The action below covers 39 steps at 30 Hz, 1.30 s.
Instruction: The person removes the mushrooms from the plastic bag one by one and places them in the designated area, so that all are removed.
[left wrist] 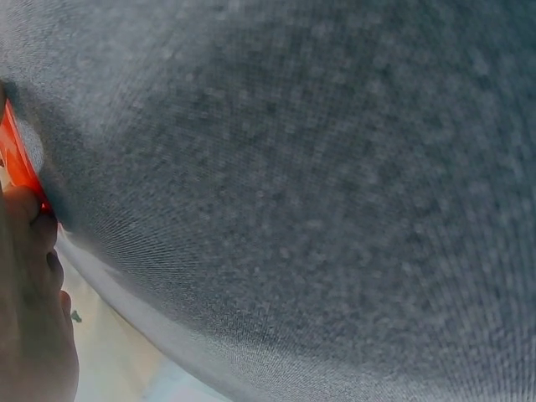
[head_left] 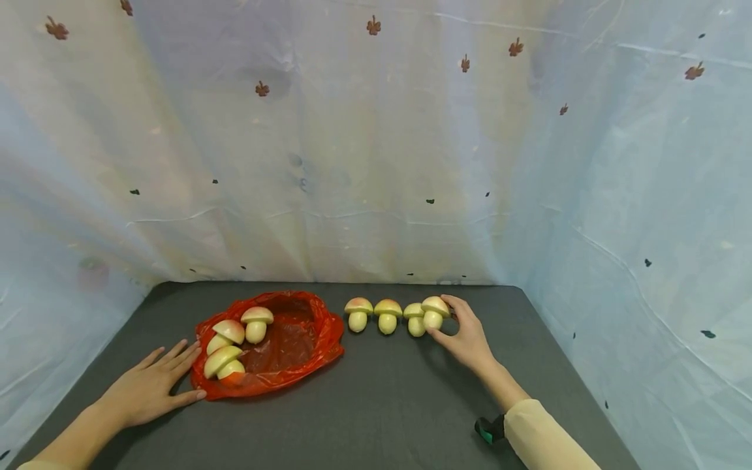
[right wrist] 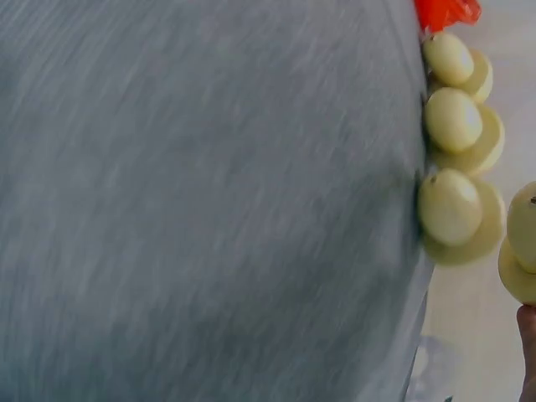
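My right hand holds a pale yellow-green toy mushroom between thumb and fingers. In the head view it overlaps the rightmost mushroom of a row. Two more mushrooms, one with a reddish cap and one yellower, stand to the left. The right wrist view shows the held mushroom at its right edge, apart from the row. My left hand lies with fingers spread at the left side of a red plastic bag, thumb and fingertips at its rim. Three mushrooms sit inside the bag's left part.
A dark grey cloth-covered table lies under everything. Pale hanging sheets with small leaf marks close off the back and sides. A black strap with a green patch sits by the right sleeve.
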Each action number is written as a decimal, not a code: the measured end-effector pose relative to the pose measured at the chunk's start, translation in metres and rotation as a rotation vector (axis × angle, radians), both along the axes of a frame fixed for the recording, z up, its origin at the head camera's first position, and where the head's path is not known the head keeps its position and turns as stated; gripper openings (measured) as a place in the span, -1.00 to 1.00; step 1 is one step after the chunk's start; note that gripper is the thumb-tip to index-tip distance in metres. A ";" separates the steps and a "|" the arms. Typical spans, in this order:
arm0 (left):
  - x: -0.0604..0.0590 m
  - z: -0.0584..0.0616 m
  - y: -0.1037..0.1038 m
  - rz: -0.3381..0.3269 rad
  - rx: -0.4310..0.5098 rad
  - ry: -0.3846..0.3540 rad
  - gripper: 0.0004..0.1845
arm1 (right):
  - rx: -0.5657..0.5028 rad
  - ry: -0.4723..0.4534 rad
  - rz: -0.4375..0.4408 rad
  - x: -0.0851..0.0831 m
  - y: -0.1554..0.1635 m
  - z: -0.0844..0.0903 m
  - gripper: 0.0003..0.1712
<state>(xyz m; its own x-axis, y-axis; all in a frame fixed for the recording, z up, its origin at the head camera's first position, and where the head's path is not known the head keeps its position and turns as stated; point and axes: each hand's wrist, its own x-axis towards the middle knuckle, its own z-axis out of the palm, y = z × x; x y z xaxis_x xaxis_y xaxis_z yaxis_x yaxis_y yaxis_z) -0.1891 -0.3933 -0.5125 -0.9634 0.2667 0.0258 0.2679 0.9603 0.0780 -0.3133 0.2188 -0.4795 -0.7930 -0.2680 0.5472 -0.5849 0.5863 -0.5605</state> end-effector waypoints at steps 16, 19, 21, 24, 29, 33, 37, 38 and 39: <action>0.001 0.000 0.003 0.004 0.001 0.004 0.00 | 0.159 -0.008 -0.043 -0.018 0.036 -0.010 -0.12; 0.001 0.000 0.003 0.004 0.005 0.003 0.00 | 0.200 -0.021 -0.047 -0.021 0.040 -0.013 -0.14; 0.002 -0.001 0.002 0.008 0.008 0.000 0.01 | 0.224 -0.042 -0.041 -0.023 0.041 -0.015 -0.15; 0.003 -0.002 0.001 0.007 0.012 -0.001 0.01 | 0.261 -0.072 -0.027 -0.025 0.042 -0.018 -0.16; 0.001 -0.001 0.000 0.014 0.030 -0.023 0.04 | 0.297 -0.100 -0.016 -0.026 0.041 -0.019 -0.16; 0.000 0.000 0.001 0.019 0.035 -0.032 0.06 | 0.316 -0.119 -0.018 -0.027 0.041 -0.018 -0.14; 0.000 0.000 0.001 0.022 0.036 -0.025 0.06 | 0.331 -0.125 -0.017 -0.029 0.039 -0.017 -0.14; 0.000 0.000 0.000 0.021 0.036 -0.023 0.06 | 0.331 -0.123 -0.015 -0.030 0.039 -0.017 -0.14; 0.001 0.000 0.000 0.020 0.036 -0.021 0.06 | 0.331 -0.120 -0.013 -0.030 0.039 -0.017 -0.14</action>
<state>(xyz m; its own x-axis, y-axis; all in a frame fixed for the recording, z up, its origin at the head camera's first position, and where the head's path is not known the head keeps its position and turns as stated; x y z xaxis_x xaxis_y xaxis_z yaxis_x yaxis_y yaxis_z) -0.1886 -0.3931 -0.5126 -0.9691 0.2463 0.0145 0.2462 0.9620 0.1179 -0.3434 0.2575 -0.4965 -0.8506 -0.4051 0.3351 -0.5181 0.7546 -0.4028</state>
